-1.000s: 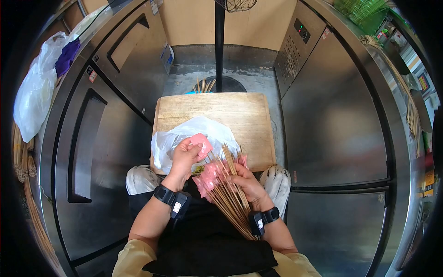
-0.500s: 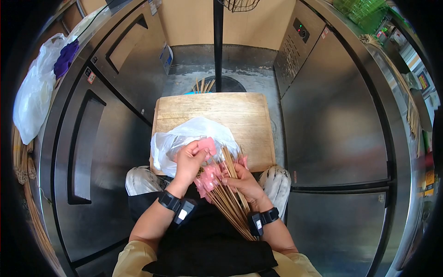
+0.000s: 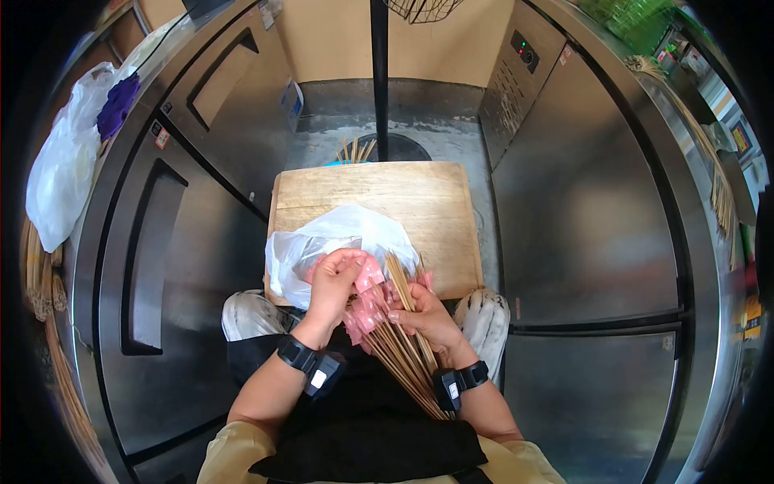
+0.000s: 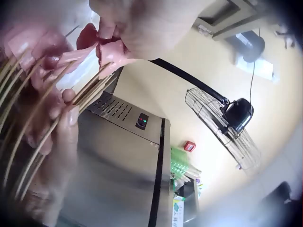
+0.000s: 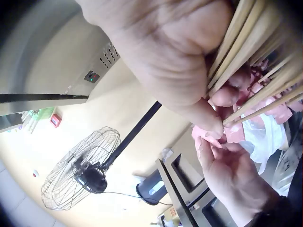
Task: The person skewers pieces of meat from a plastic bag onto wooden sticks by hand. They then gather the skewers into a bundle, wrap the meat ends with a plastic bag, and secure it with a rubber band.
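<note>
Left hand (image 3: 327, 287): pinches limp pink meat slice (image 4: 112, 53); tugging could tear it.
Right hand (image 3: 429, 321): grips slim tan wooden skewers (image 3: 400, 280).

Both arms reached forward and inward from the person's sides, elbows bent and forearms bare. The left forearm (image 3: 264, 385) slanted up toward the middle, and the right forearm (image 3: 488, 403) leaned in from the opposite side. The left hand (image 3: 330, 284) sat slightly farther forward than the right, its back turned largely upward, with thumb and bent fingers drawn together in a pinch. The right hand (image 3: 434, 321) was curled in a grip, its thumb (image 3: 402, 318) pointing across toward the left. In the head view the two hands were near each other yet apart, held in front of the torso.
</note>
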Action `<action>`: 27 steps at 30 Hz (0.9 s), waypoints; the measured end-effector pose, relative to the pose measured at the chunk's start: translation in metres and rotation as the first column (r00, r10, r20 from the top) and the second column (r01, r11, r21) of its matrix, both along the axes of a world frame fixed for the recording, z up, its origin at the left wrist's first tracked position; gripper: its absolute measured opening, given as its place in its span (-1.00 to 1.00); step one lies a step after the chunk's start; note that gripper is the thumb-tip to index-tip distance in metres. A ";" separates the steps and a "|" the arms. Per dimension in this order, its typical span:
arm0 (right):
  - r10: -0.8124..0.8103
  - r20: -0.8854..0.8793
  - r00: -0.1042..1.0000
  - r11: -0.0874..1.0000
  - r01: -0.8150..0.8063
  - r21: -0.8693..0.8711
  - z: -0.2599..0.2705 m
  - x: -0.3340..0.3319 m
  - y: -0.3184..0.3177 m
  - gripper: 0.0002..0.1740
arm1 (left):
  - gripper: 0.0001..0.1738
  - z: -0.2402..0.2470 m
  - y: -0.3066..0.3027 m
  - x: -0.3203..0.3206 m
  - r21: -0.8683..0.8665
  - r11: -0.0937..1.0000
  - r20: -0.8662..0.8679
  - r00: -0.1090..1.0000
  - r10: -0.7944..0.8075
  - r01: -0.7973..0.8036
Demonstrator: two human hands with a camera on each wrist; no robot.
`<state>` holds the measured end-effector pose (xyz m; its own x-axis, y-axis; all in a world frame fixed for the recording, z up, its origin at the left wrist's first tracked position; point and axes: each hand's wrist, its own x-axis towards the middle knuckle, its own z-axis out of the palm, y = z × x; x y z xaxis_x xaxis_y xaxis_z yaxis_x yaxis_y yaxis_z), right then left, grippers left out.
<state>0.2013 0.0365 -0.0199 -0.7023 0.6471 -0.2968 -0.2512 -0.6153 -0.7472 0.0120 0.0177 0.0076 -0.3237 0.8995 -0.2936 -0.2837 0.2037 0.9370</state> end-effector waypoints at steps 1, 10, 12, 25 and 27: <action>-0.001 -0.004 1.000 1.000 0.001 0.007 0.000 0.000 0.000 -0.52 | -0.86 0.004 0.000 -0.002 -0.057 0.998 0.046 0.999 -0.004 0.006; -0.079 0.157 0.984 0.983 0.050 0.178 -0.004 -0.004 -0.004 -0.59 | -0.86 -0.007 -0.024 0.011 -0.230 0.941 0.136 0.966 -0.221 0.247; -0.148 0.212 0.966 0.961 0.089 0.263 0.002 -0.008 -0.008 -0.56 | -0.87 -0.017 -0.028 0.014 -0.229 0.945 0.206 0.961 -0.186 0.232; -0.040 0.046 0.998 0.992 0.045 -0.115 0.004 0.002 0.001 -0.67 | -0.61 -0.052 -0.010 -0.074 -0.210 0.978 -0.971 0.120 -0.209 -0.001; -0.048 0.049 0.998 0.992 0.053 -0.113 0.000 0.002 0.001 -0.66 | -0.57 -0.055 -0.012 -0.072 -0.293 0.955 -0.955 0.062 -0.290 -0.052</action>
